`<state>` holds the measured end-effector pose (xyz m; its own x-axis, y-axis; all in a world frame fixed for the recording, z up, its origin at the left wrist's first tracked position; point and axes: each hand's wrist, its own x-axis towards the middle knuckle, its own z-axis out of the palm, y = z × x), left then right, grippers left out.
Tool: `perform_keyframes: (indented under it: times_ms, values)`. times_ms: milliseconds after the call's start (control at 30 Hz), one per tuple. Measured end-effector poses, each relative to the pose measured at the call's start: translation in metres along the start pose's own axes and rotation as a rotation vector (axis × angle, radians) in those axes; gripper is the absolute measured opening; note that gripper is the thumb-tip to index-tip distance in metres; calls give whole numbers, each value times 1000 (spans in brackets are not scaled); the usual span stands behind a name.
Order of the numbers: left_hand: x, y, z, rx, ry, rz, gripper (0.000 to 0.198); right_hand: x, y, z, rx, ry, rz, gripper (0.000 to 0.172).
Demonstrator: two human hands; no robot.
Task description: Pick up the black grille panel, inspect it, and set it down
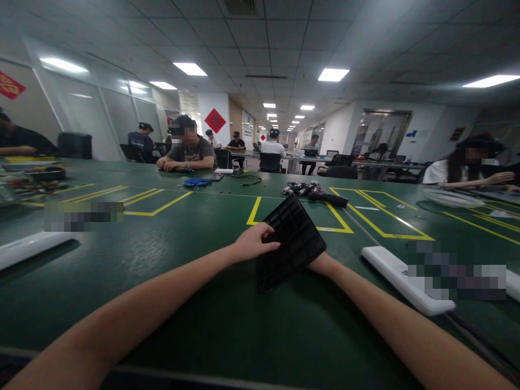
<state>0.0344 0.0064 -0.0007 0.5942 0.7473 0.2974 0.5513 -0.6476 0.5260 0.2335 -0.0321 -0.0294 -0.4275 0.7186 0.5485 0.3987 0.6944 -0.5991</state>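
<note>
A black ribbed plastic panel (293,238) is tilted up on edge above the green table (195,303), just in front of me. My left hand (255,242) grips its left edge, thumb and fingers closed on it. My right hand is hidden behind the panel; only its wrist (325,265) shows under the panel's right side, so its fingers cannot be seen. Beyond the panel lie a dark tool (331,199) and a few small metal parts (298,188).
Yellow taped boxes (260,208) mark the tabletop. A white bar (400,276) lies right of my arm, another (28,246) at far left. Blue item (197,182) and cable (247,177) lie farther back. People sit across and at both sides.
</note>
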Motion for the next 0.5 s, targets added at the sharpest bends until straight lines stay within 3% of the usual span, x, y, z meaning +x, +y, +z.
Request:
perform_keyframes:
  times_ms: [100, 167, 267, 333, 433, 500]
  values:
    - [6, -4, -7, 137, 87, 31, 42, 6, 9, -9, -17, 48, 23, 39]
    - [11, -14, -20, 214, 168, -47, 42, 7, 19, -23, -78, 98, 117, 48]
    - [12, -41, -51, 355, 266, -308, 48, 3, 35, -51, -371, 200, 378, 55]
    - [8, -62, -75, 452, 258, -519, 53, -2, 42, -67, -565, 224, 516, 56]
    - [-1, -94, -103, 567, 228, -783, 56, -9, 47, -78, -754, 198, 700, 57]
    - [-7, -111, -112, 590, 231, -867, 56, -11, 47, -78, -819, 154, 777, 58]
